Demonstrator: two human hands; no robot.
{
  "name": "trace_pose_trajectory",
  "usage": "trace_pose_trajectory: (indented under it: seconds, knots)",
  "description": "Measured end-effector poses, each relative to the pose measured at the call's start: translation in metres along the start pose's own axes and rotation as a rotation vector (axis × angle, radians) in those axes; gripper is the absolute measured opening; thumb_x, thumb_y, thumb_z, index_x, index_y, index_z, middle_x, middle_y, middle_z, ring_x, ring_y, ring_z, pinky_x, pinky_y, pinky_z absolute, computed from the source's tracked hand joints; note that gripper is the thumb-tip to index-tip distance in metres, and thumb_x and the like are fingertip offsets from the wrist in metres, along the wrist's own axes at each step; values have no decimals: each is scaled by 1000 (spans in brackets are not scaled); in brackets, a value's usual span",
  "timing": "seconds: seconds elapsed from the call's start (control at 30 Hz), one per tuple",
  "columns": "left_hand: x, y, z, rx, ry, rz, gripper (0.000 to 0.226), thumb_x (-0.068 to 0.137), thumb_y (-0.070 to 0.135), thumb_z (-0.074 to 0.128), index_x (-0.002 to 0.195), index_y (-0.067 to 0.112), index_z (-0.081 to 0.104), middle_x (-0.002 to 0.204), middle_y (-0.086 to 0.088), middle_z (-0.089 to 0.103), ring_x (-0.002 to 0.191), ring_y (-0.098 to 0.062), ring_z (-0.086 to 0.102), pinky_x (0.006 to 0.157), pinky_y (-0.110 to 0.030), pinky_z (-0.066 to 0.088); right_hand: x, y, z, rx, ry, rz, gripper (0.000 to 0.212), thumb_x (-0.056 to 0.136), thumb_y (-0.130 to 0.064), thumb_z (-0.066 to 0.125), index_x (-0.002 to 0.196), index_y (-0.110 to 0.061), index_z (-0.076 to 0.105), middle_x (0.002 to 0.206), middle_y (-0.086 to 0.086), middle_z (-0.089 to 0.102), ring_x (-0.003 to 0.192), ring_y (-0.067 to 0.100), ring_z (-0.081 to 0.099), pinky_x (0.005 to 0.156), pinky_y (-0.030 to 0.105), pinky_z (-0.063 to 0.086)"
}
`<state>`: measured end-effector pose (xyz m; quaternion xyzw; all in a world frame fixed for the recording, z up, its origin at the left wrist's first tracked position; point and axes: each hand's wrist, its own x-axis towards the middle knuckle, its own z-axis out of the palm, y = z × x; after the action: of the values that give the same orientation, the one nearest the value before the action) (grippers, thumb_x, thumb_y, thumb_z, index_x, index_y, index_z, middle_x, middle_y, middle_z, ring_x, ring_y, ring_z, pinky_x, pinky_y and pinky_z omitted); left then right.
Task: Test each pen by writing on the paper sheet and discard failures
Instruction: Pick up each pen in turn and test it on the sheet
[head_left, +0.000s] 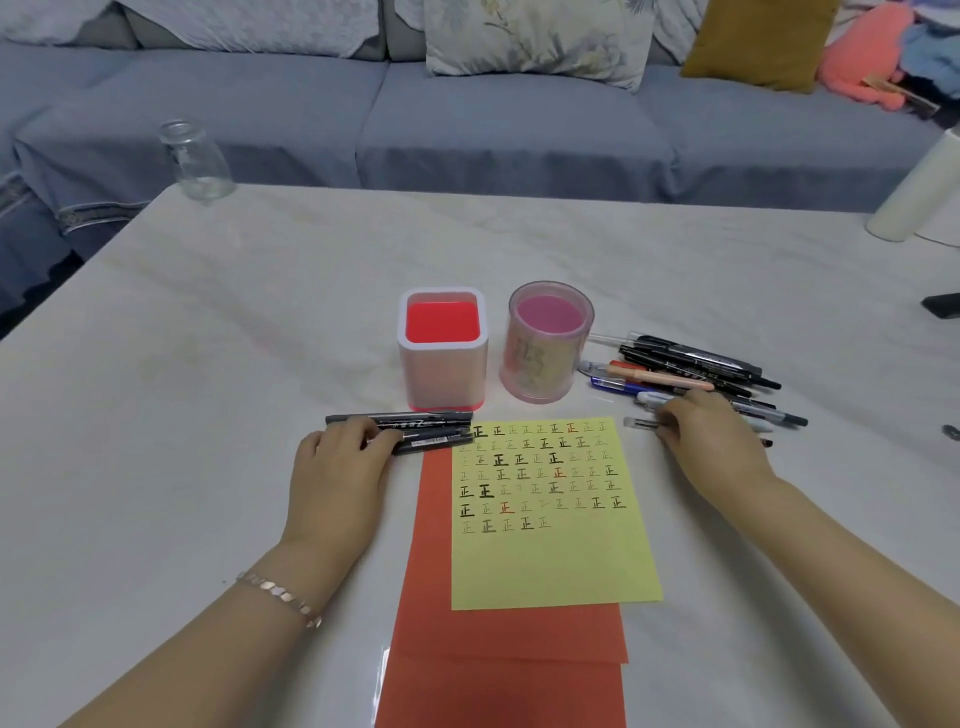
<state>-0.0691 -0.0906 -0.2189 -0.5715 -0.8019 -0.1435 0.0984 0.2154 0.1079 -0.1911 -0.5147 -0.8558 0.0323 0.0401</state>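
Palms face down: left hand (337, 460) rests relaxed over black plastic marker pens (415, 422); right hand (714, 441) touches a clear-barrelled pen (638, 422), grip unclear.

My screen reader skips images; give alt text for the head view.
A person's left hand rests on black markers beside a yellow sheet covered in test characters; the right hand touches a clear pen by a pen pile. A square red cup and round pink cup stand behind.
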Motion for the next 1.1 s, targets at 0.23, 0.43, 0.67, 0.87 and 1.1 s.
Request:
trace_pose_trajectory:
  seconds: [0.23, 0.43, 0.67, 0.87, 1.1]
  knots:
    - [3, 47, -23, -278, 38, 119, 40, 78, 26, 44, 112, 12, 60, 102, -8, 62, 95, -21, 47, 83, -33, 38, -20, -12, -14, 71, 106, -206, 27, 92, -20, 43, 101, -8, 66, 96, 14, 67, 91, 35, 57, 78, 40, 42]
    - [3, 109, -49, -333, -40, 405, 48, 83, 41, 41, 122, 15, 48, 101, 0, 66, 92, -13, 53, 78, -24, 38, -62, -56, -47, 342, 89, -555, 33, 93, -40, 37, 98, -21, 62, 85, 0, 62, 77, 20, 57, 72, 25, 39]
    - [-7, 117, -63, -432, -217, 130, 31, 94, 38, 30, 98, 25, 57, 71, 9, 62, 67, -13, 59, 57, -28, 40, -90, -69, -57, 484, 505, -394, 12, 82, -25, 58, 78, -15, 64, 72, -2, 55, 77, 11, 46, 78, 12, 31]
    - [-18, 119, -67, -781, -268, 206, 29, 93, 35, 28, 111, 30, 51, 93, 19, 55, 87, -2, 49, 78, -23, 40, -95, -89, -63, 1333, -77, 162, 24, 76, -36, 58, 79, -13, 50, 38, -6, 36, 37, 8, 32, 39, 15, 29]
    - [-20, 122, -64, -833, -348, 303, 22, 92, 34, 28, 98, 28, 48, 82, 20, 43, 81, 5, 41, 72, -10, 32, -99, -112, -56, 1388, 6, 193, 45, 94, -30, 40, 55, -7, 45, 34, -1, 39, 30, 10, 34, 36, 15, 30]
